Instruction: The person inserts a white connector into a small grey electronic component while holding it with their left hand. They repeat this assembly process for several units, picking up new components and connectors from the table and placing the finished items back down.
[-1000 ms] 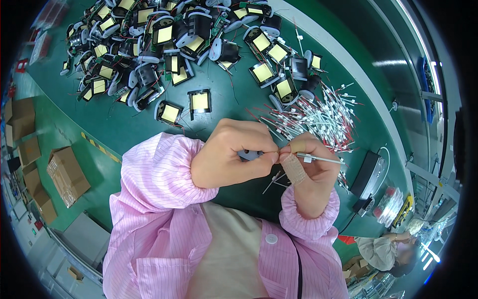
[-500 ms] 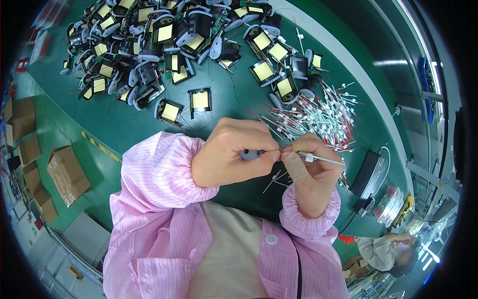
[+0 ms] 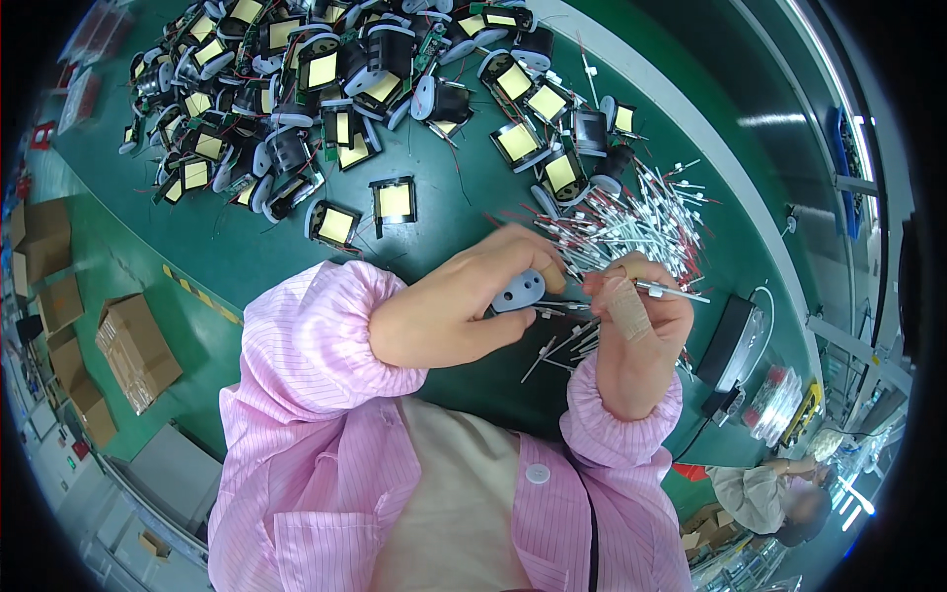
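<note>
My left hand [image 3: 444,306] is closed round a small part with a rounded grey end cap [image 3: 521,291] that has dark holes in it. Most of that part is hidden by my fingers. To its right, my right hand [image 3: 649,331], with tan bandages on its digits, pinches a thin white cable [image 3: 679,292] whose end sticks out to the right. A gap separates the two hands. Just beyond them lies a heap of white-sleeved cables [image 3: 636,227] with red leads. A few more cables [image 3: 543,357] lie on the table between my hands.
A large pile of black-and-grey assemblies [image 3: 288,148] with yellow pads covers the far left of the green table [image 3: 118,197]. A smaller group [image 3: 560,176] sits beside the cables. At right are a black box [image 3: 727,340] and bagged parts [image 3: 774,405]. Another person [image 3: 755,493] works at lower right.
My hands, fingertips together before, have moved apart. The right hand shifted right with the cable, and the left hand's fingers loosened and turned, showing more of the grey end cap.
</note>
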### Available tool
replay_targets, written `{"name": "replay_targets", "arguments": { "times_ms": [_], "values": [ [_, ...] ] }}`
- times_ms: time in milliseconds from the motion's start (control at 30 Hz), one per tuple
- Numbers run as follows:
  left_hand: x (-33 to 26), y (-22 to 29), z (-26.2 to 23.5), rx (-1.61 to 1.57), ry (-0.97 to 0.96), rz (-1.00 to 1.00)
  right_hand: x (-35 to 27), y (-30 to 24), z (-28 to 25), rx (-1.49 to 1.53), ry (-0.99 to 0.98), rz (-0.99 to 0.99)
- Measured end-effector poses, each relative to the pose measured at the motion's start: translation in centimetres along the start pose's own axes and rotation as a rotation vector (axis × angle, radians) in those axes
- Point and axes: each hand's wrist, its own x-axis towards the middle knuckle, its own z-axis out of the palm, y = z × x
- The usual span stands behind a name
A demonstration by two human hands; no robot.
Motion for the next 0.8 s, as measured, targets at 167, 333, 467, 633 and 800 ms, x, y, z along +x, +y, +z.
{"name": "replay_targets", "arguments": {
  "times_ms": [167,333,467,633,800],
  "values": [
    [0.2,0.4,-0.3,0.242,0.08,0.072,0.3,-0.2,0.1,-0.029,-0.042,-0.026],
    [0.4,2.6,-0.2,0.106,0.186,0.053,0.8,-1.1,1.2,-0.053,-0.129,-0.155],
    [0.3,2.6,-0.7,0.326,0.207,0.238,0.8,-1.8,1.7,-0.124,-0.216,-0.227],
    [0.0,4.1,-0.7,0.384,0.238,0.105,0.7,-1.7,1.8,-0.218,-0.181,-0.318],
    [0.3,3.2,-1.2,0.185,0.283,-0.006,1.0,-1.7,1.8,-0.115,-0.141,-0.318]
  ]
}}
